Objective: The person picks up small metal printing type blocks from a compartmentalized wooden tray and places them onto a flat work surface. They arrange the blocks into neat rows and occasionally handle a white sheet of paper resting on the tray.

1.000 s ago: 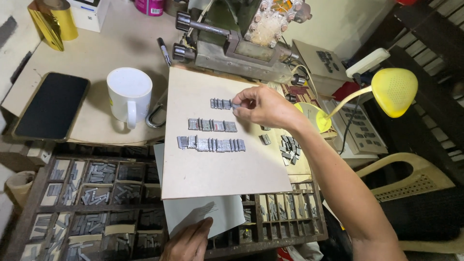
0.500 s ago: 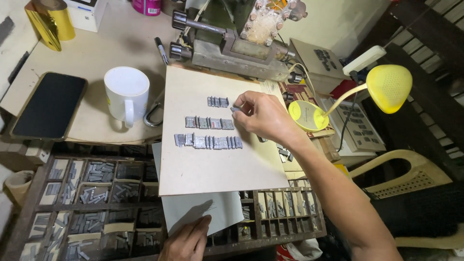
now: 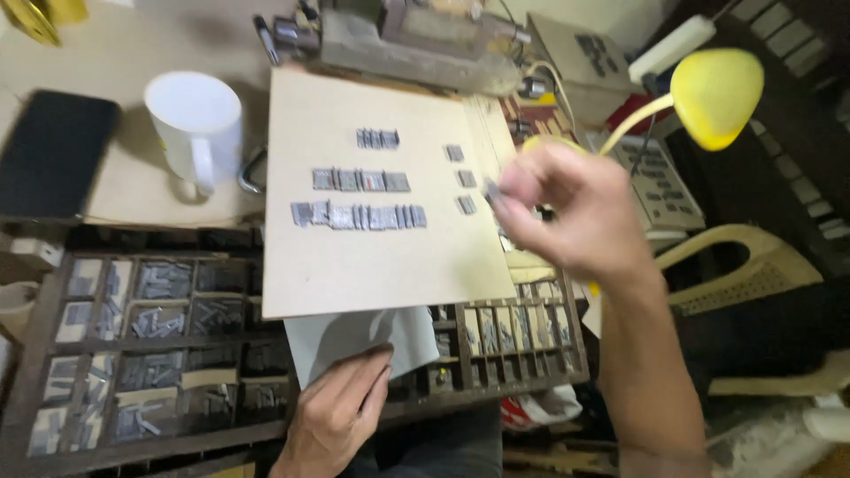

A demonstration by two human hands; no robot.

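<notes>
The right hand (image 3: 567,208) has lifted off the rows of metal type (image 3: 359,215) on the board (image 3: 381,265) — fingers pinched, seemingly on one small piece — while the left hand (image 3: 341,416) stays flat on the paper (image 3: 354,336).

Dark phone screen (image 3: 55,152) — far left

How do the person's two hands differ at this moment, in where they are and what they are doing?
The right hand is raised over the right edge of the tan board, blurred; the left hand lies sharp below the board. The right hand's fingertips are pinched, seemingly around a small metal piece; the left hand rests flat on a grey sheet and grips nothing. The right hand is beside the yellow lamp; the left sits over the compartment tray. Both are bare.
</notes>
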